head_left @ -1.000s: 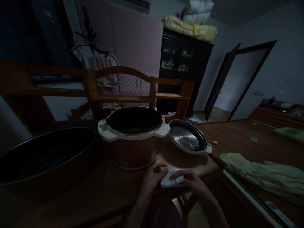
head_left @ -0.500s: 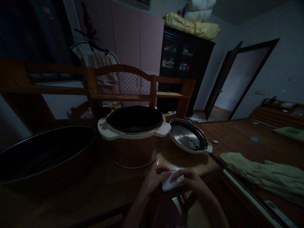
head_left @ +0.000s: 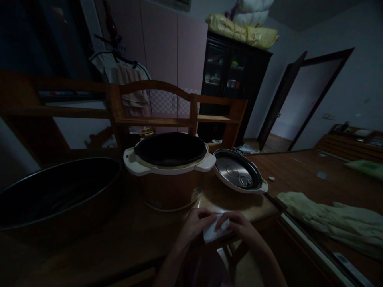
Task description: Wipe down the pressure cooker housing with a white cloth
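A small folded white tissue (head_left: 212,232) is held between my two hands at the desk's front edge. My left hand (head_left: 198,223) pinches its left side, fingers curled over the top. On the other side my right hand (head_left: 236,224) grips it with bent fingers. Just beyond my hands stands an electric pressure cooker body (head_left: 170,191), its lid off and a dark inner pot (head_left: 170,149) inside. The cooker's lid (head_left: 236,169) lies upside down to the right, its metal inner side facing up.
A large dark basin (head_left: 62,191) occupies the desk's left side. Behind the cooker rises a wooden shelf rail (head_left: 155,121). To the right, a pale green cloth (head_left: 329,215) and a small white object (head_left: 271,178) lie on a brown surface (head_left: 296,175).
Both hands stay in almost the same place, still holding the tissue. The tissue and fingers have shifted very slightly; the cooker and lid have not moved.
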A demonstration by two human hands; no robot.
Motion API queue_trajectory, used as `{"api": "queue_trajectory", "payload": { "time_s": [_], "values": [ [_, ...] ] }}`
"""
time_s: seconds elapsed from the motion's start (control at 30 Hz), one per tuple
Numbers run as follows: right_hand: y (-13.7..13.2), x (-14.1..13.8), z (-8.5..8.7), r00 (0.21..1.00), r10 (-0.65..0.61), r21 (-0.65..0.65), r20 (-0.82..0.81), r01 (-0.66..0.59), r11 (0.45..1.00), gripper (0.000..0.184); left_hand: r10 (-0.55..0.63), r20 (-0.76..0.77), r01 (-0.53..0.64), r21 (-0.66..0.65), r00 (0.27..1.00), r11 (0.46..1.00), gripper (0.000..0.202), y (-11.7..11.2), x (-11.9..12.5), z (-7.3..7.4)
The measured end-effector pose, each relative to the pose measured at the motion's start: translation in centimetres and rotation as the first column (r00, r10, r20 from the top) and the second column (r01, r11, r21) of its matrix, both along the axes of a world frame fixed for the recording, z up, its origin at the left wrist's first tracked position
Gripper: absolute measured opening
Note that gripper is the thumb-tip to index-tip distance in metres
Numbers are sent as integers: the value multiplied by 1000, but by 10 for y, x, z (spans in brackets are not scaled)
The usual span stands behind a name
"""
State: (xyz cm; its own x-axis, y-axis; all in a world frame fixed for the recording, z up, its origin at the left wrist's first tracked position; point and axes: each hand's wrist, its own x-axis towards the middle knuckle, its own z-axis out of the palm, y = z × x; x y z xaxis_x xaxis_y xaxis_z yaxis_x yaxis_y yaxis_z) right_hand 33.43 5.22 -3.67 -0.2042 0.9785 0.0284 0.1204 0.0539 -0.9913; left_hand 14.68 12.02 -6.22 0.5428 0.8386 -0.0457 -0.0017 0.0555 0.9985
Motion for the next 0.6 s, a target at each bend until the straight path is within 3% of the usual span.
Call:
{"api": "queue_trajectory", "payload": {
  "time_s": [0.2,0.4,0.6],
  "values": [
    [1,12,-7,996,-60,-18,-66,59,998,26,13,28,-12,-32,1000,999,50,2,0,-1],
    [0,21,-8,994,-44,-17,-97,43,999,25,-7,24,9,-77,1000,997,54,4,1,-3],
    [3,27,-16,995,-61,5,-84,62,998,26,-40,-22,39,-36,999,999,55,5,-1,-5]
  ]
}}
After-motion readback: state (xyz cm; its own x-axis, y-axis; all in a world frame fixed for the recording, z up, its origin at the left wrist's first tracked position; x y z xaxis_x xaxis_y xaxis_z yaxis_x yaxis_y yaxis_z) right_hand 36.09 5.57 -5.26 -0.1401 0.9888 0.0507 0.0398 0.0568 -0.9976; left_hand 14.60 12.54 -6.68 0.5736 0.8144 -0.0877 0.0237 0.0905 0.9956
